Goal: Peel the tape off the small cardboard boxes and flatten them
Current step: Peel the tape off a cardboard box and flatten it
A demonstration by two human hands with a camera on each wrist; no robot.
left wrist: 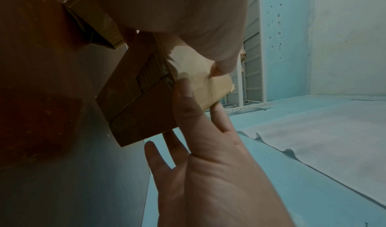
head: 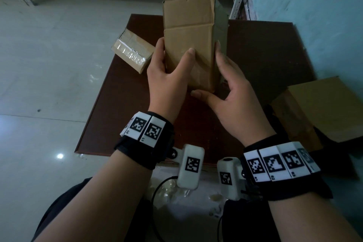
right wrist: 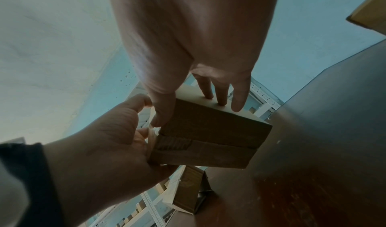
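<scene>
Two hands hold one small cardboard box (head: 189, 45) upright above the brown board (head: 255, 61), its far flaps open. The left hand (head: 167, 82) grips the box's left side, thumb pressed across the near face and fingers wrapped behind. The right hand (head: 233, 102) cups the right edge, fingers straight along it and thumb tucked under the bottom corner. A second box (head: 132, 50), still taped, lies left at the board's edge, well apart. Another large carton (head: 324, 110) sits right.
</scene>
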